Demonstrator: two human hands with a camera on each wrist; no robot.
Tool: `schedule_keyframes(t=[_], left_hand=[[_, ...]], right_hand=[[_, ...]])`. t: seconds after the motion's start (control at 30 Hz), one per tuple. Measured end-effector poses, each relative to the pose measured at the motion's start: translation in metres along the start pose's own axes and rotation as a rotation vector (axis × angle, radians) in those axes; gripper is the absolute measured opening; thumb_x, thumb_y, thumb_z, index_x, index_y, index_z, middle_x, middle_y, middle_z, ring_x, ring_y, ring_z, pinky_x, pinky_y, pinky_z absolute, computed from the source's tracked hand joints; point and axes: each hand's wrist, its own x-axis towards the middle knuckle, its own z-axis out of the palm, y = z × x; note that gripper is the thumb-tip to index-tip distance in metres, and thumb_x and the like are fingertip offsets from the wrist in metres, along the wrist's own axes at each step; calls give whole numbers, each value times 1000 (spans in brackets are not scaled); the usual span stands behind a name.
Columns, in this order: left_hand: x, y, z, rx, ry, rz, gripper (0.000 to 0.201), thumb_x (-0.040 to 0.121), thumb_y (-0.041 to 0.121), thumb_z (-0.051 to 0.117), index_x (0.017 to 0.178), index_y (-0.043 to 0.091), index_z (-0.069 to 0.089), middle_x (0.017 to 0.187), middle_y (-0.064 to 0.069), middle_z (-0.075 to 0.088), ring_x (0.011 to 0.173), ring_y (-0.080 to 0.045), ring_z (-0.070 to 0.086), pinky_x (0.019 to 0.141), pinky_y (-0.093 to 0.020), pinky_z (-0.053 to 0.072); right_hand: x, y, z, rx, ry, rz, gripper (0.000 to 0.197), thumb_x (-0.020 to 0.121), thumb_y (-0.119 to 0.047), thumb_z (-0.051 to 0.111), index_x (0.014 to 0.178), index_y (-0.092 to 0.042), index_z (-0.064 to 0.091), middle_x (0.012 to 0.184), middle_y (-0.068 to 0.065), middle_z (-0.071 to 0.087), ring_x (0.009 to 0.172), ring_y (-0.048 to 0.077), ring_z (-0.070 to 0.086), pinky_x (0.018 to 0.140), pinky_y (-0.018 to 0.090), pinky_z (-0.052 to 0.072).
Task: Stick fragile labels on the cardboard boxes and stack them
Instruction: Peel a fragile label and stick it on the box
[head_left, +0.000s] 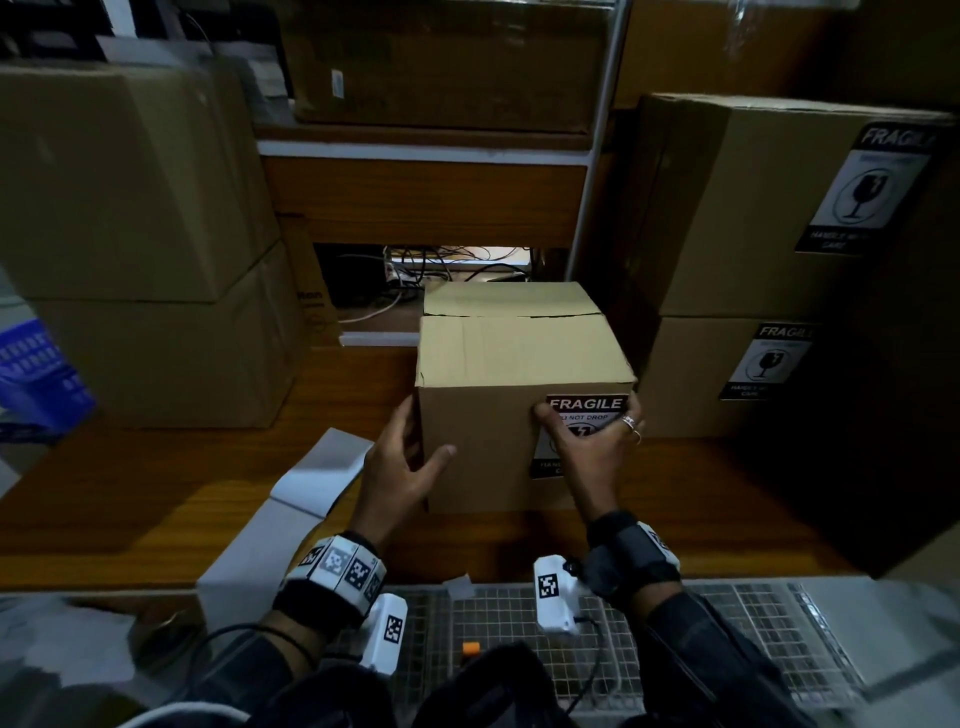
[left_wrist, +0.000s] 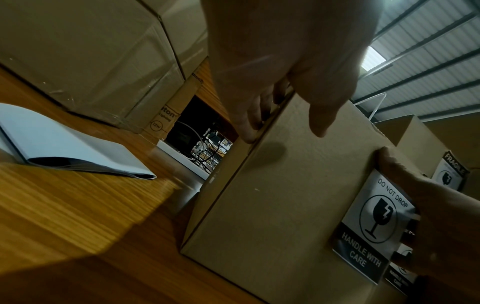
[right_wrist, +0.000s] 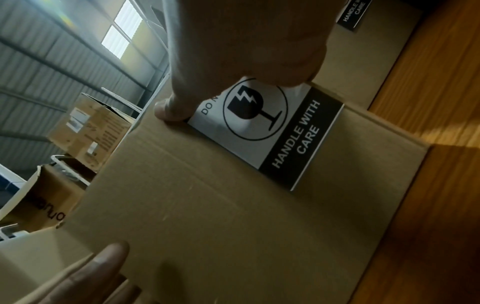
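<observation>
A small cardboard box stands on the wooden table. Its front face carries a black-and-white fragile label at the right. My right hand lies on that label, thumb at the label's left edge, fingers reaching over the box's right edge. My left hand is at the box's left front corner. Its fingers lie along the left side and its thumb hovers over the front face. The label reads "handle with care". Two labelled boxes are stacked at the right.
Two large plain boxes are stacked at the left. White label sheets lie left of my left hand. A blue basket sits at the far left. Behind the small box are a shelf and cables. A wire mesh lies at the near edge.
</observation>
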Motion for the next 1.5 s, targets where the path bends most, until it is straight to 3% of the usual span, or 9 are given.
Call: schedule_keyframes(t=[0.2,0.33,0.43,0.63,0.73,0.9,1.1,1.2,1.5], left_hand=[[1,-11,-3,-27,-51,-18,83,89,15,77,157,15,30,146,6,45,135,-9,45,93,-2,43],[-1,-30,-5,-74,-150,-75,87,89,25,76,160,21,25,157,-2,43,142,-17,45,105,-25,50],[-3,-34,-6,-89,-242,-79,85,94,22,72,161,24,20,158,-1,42,142,-17,45,104,-21,50],[-2,-40,-7,-43,-160,-46,75,95,28,68,155,39,24,155,-1,47,141,-18,47,110,-49,48],[-17,-43,-13,-60,-167,-21,75,94,33,69,157,37,28,152,3,51,136,-13,52,107,-47,51],[-36,-42,-14,-56,-200,83,75,94,32,71,159,29,32,143,13,57,126,1,57,98,-34,57],[-29,-10,-8,-114,-248,200,79,93,26,71,147,65,28,143,33,49,131,4,52,94,-26,58],[-22,7,-3,-165,-269,238,77,93,21,71,151,50,30,138,44,46,129,12,49,91,-23,58],[-34,44,13,-163,-232,364,78,87,22,78,154,28,36,134,19,49,122,16,50,81,-20,60]], right_hand=[[-6,28,-24,56,-147,50,133,48,-46,95,157,-27,22,147,-1,42,134,19,46,108,39,46],[-21,49,-35,48,-233,141,113,62,-28,94,156,-20,30,148,3,49,132,19,50,91,24,48],[-26,52,-36,54,-247,189,101,75,-11,88,157,-20,29,143,-2,47,126,12,44,92,26,44],[-32,40,-39,83,-232,179,98,78,-15,86,157,-25,30,144,-3,51,128,15,50,93,27,49],[-50,36,-48,103,-201,181,99,75,-24,89,156,-29,32,146,-4,52,131,17,51,105,42,50],[-82,44,-70,101,-98,160,93,69,-38,92,147,-38,41,139,-10,59,126,11,57,98,40,54],[-87,27,-96,85,-10,85,85,76,-28,91,147,-35,44,137,-3,64,126,20,61,97,49,58],[-84,9,-108,71,13,20,82,80,-26,88,148,-32,43,138,-2,63,127,20,61,97,49,57],[-85,-27,-146,17,79,-62,73,80,-35,82,145,-31,49,134,-11,65,122,8,63,99,41,57]])
